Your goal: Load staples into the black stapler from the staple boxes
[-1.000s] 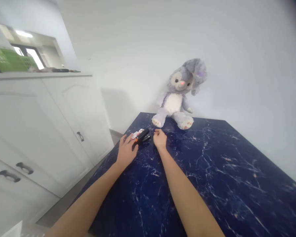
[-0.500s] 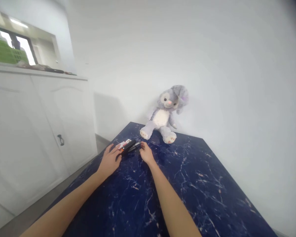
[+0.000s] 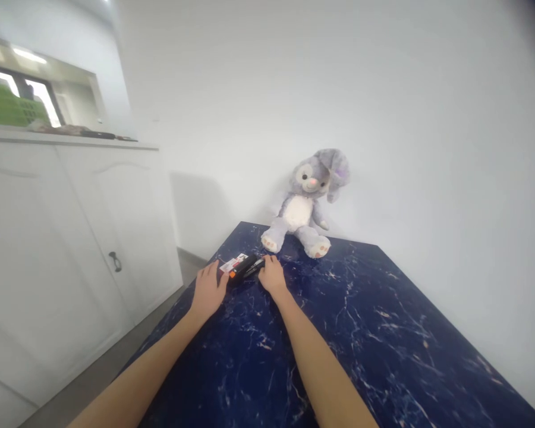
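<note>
On the blue marbled table (image 3: 321, 333), a flat white-and-red printed packet (image 3: 233, 262) lies beside a black case (image 3: 243, 268) with an orange end. A slim dark piece (image 3: 254, 267) lies along the case's right side. My left hand (image 3: 208, 291) rests against the left end of the packet and case, fingers stretched out and thumb apart. My right hand (image 3: 273, 275) is closed at the right end of the slim dark piece, its fingertips partly hiding that end. What kind of thing the piece is cannot be made out.
A grey plush toy (image 3: 299, 208) with a white belly sits at the table's far edge, leaning on the white wall (image 3: 428, 148). To the left stands a white cabinet (image 3: 71, 249); a green basket (image 3: 13, 106) and a dark-handled tool (image 3: 98, 135) are on its top.
The whole view has shifted, so the table and toy appear slightly farther right. My left fingers have drawn back from over the packet to its left edge. My right hand stays by the slim dark piece.
</note>
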A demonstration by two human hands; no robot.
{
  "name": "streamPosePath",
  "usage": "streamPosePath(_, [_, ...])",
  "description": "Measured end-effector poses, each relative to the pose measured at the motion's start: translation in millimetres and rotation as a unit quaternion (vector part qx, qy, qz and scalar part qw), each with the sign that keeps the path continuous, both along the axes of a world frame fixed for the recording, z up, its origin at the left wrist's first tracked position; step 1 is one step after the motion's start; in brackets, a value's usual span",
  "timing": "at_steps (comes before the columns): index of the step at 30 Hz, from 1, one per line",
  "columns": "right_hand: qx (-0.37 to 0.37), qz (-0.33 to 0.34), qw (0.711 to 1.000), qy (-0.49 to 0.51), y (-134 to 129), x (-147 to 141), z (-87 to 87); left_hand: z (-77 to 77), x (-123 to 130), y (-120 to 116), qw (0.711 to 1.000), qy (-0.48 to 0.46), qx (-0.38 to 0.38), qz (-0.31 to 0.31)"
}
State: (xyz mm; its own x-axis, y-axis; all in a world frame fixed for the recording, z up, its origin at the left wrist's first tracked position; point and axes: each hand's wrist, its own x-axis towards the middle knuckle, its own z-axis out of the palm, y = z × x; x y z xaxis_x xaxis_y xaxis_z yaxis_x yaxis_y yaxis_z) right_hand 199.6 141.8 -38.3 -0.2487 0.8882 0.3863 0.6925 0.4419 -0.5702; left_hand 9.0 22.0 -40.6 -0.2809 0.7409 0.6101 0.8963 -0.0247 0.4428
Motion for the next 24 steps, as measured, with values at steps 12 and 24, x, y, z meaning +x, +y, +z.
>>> streamPosePath(12, [-0.04,0.03,0.999,0.012,10,13,-1.5,4.9,-31,11,0.977,-0.187,-0.096,0.046])
streamPosePath(24, [-0.089,0.047,0.994,0.034,23,25,-1.8,8.6,-19,19,0.98,-0.155,-0.121,0.023])
